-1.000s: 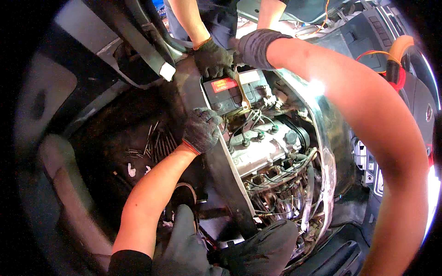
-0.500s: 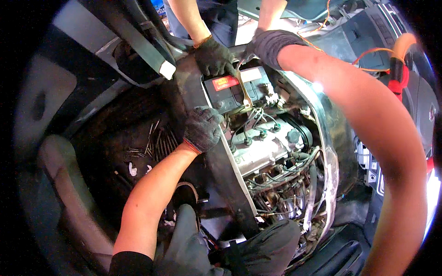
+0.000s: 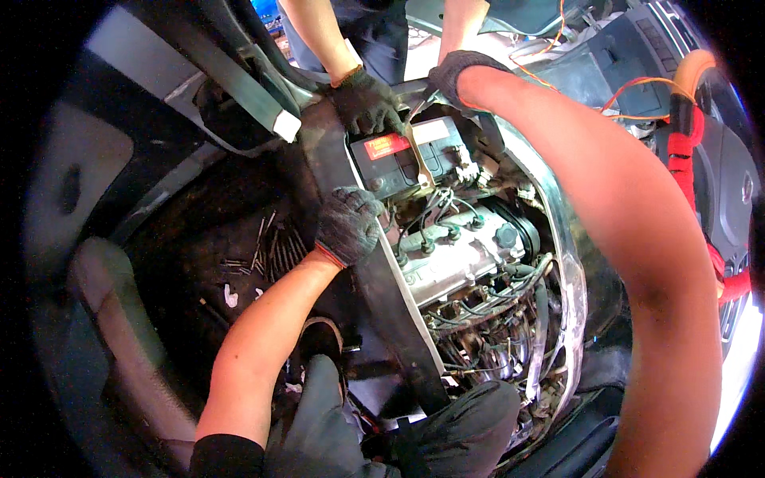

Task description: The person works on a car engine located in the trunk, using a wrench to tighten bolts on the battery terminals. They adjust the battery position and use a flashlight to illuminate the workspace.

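My left hand (image 3: 349,225), in a dark grey knit glove, is closed at the pale-edged rim (image 3: 401,280) of the engine opening, beside the battery corner. My right hand (image 3: 460,73), also gloved, reaches over to the battery's far side. Its fingers look curled and are partly hidden; a thin metal piece shows beside them, but what they hold is unclear. A wrench (image 3: 421,159) lies slanted across the black battery (image 3: 398,166), which has a red label. Another person's gloved hand (image 3: 366,102) is at the wrench's upper end. That person's other arm (image 3: 460,28) passes behind my right hand.
A silver-topped engine (image 3: 454,259) with cables and hoses fills the opening. Several loose tools (image 3: 279,245) lie on the dark floor at left. A pillar trim with a white end (image 3: 287,125) juts in nearby. Orange wires (image 3: 637,82) and a steering wheel (image 3: 695,72) are at right.
The view has shifted slightly. My right forearm has swung a little leftward. My left hand stays at the rim, and the wrench remains across the battery.
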Action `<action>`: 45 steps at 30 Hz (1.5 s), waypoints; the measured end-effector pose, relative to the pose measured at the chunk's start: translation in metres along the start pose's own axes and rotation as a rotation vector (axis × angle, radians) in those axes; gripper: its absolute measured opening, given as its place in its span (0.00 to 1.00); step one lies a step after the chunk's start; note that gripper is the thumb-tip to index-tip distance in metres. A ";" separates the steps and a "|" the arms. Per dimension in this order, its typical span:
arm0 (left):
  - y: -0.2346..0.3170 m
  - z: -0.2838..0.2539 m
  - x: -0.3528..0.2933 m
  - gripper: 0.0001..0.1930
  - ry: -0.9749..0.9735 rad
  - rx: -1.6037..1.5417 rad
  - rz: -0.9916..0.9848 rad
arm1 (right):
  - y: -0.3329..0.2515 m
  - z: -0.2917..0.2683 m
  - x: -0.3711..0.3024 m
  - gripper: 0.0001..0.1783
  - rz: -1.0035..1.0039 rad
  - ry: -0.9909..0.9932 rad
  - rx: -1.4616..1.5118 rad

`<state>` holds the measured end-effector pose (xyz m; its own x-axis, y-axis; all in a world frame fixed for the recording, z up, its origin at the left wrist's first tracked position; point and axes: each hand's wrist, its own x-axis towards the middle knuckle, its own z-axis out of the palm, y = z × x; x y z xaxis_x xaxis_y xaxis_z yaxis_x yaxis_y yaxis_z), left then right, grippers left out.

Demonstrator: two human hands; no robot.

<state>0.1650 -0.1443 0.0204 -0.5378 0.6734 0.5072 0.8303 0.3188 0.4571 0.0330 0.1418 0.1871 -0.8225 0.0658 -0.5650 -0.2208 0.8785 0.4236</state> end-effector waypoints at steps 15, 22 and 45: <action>-0.005 -0.003 -0.001 0.11 -0.012 -0.009 -0.003 | -0.006 0.042 -0.153 0.27 0.041 0.450 0.563; -0.002 -0.001 -0.001 0.11 0.028 -0.022 -0.011 | -0.041 0.056 -0.161 0.20 0.142 0.254 0.799; -0.009 0.001 -0.009 0.09 0.039 -0.055 0.021 | -0.023 0.037 -0.098 0.27 -0.262 -0.139 -0.038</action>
<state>0.1625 -0.1523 0.0106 -0.5264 0.6527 0.5449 0.8329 0.2672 0.4846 0.1379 0.1324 0.2063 -0.6560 -0.0941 -0.7488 -0.4375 0.8559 0.2758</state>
